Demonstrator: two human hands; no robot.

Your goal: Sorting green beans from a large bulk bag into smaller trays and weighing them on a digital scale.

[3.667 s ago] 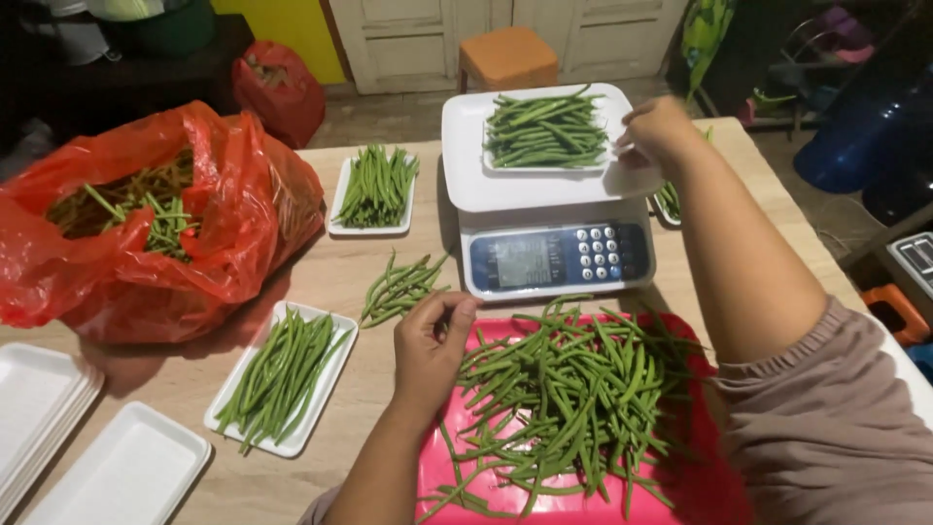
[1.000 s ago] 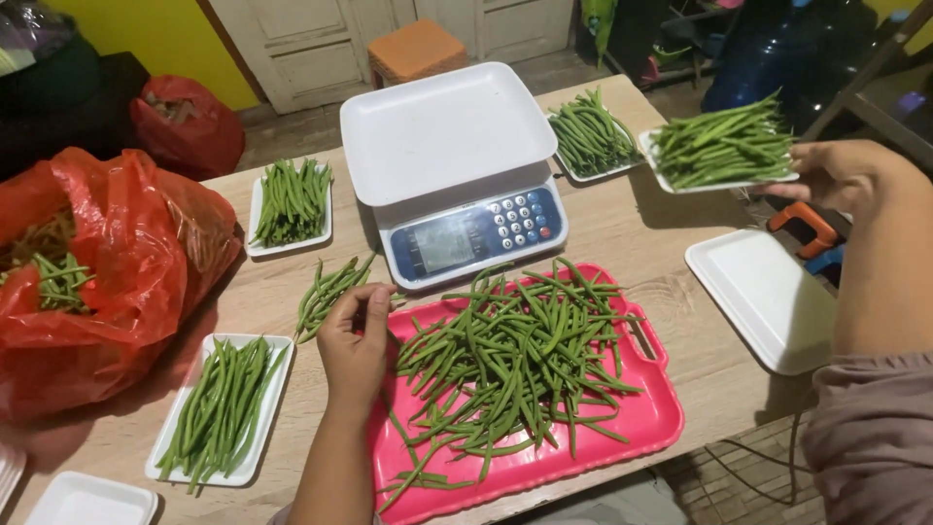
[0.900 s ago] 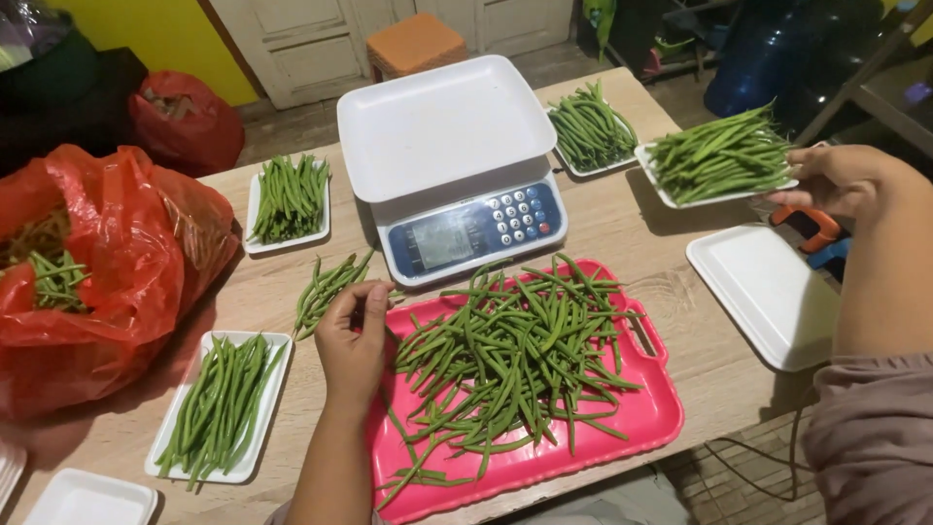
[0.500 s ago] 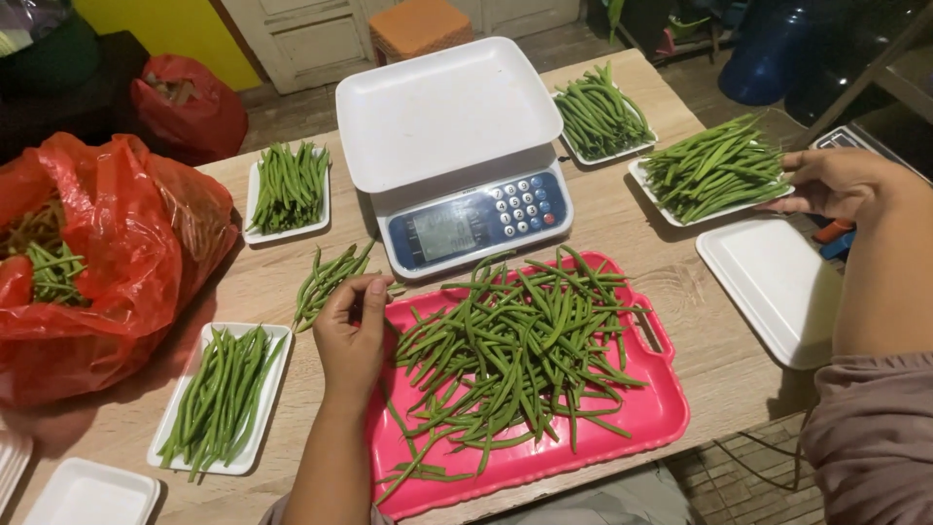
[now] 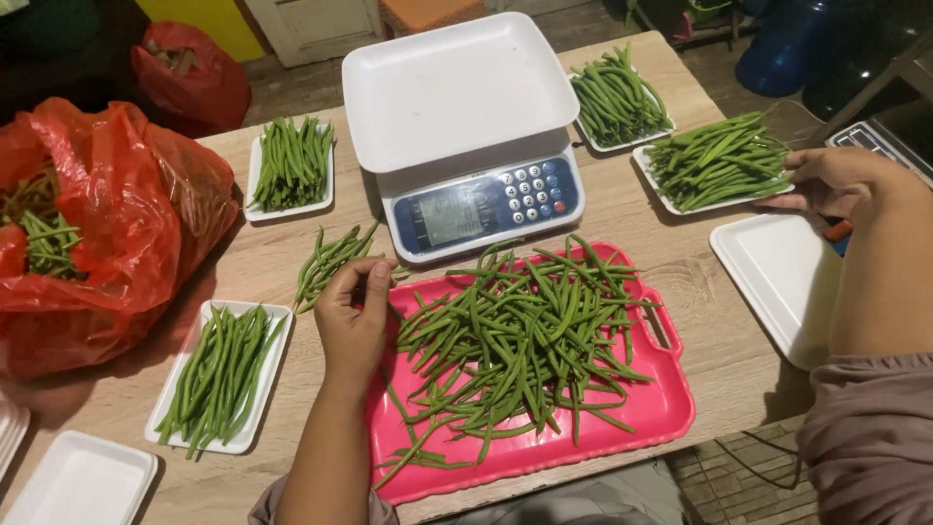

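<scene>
Bean tray (image 5: 669, 199): rested on tabletop (image 5: 680, 282), touched at its edge by right hand (image 5: 826, 182), fingers loosely spread.
Left hand (image 5: 354, 321): half curled, laid at pink tray (image 5: 641, 413) edge.

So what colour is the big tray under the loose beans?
Bright pink plastic tray, clearest in the head view.

red bag (image 5: 107, 214): left edge cut off | scale display (image 5: 452, 216): unreadable | empty tray (image 5: 73, 481): corner cut
</scene>
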